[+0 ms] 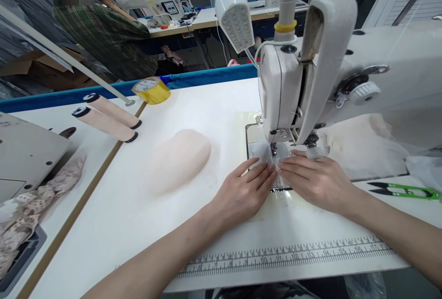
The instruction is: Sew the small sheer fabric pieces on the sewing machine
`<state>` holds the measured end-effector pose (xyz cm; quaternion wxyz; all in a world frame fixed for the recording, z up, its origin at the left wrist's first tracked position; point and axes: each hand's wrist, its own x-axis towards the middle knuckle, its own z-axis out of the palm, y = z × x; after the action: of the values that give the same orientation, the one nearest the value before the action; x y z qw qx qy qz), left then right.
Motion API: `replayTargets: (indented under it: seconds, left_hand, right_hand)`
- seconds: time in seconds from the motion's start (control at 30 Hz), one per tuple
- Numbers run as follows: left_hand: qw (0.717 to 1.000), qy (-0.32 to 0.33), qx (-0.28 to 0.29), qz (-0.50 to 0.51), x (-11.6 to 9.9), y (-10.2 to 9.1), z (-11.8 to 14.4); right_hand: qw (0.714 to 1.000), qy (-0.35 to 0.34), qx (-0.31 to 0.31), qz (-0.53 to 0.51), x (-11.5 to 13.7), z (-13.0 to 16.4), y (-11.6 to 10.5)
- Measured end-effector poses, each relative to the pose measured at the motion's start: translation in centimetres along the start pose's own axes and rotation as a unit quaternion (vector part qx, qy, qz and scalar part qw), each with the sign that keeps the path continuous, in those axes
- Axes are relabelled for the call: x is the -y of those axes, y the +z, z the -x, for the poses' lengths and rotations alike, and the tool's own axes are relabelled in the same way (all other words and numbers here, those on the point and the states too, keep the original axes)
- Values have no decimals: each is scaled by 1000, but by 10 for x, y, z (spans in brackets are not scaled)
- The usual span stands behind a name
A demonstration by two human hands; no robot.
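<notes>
Two hands flat on clear film piece (275,170) under sewing machine (286,92) needle — left hand (241,193), right hand (316,181), no closed grip, fingers pinning. Seam-feed step — steady guiding needed.

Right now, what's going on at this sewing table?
A person's left hand and right hand lie flat on a small, thin, pale see-through piece, pressing it down under the needle of the white industrial sewing machine. A pale pink foam cup lies to the left on the white table. Green thread snips lie to the right, untouched.
</notes>
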<state>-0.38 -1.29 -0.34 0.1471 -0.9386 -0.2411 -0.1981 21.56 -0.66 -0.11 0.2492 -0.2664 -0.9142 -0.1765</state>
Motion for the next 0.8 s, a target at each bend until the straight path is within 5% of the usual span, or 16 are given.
replayTargets:
  seconds: [0.53,0.8]
  left_hand:
    - [998,-63,13,4,7,5,-8]
    - [997,-79,21,5,-2,-4,-1]
  right_hand:
    - [999,33,10,35,-1,-4,8]
    - [992,105,31,-70,6,2,2]
